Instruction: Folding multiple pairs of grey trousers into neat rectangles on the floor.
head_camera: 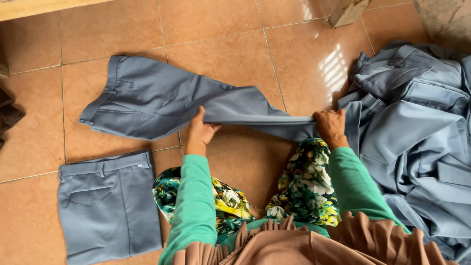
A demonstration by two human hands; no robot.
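Note:
A pair of grey-blue trousers [152, 98] lies stretched across the orange tiled floor, waistband at the left. My left hand [200, 131] pinches the trouser leg near its middle, lifting the near edge off the floor. My right hand [329, 126] grips the leg end of the same trousers, pulled taut toward the right. Both arms wear green sleeves, and my knees in flowered cloth sit just below the hands.
A folded pair of grey-blue trousers [108, 206] lies at the lower left. A heap of the same garments [417, 127] fills the right side. A wooden leg [347, 12] stands at the top, a dark cloth [7, 115] at the left edge.

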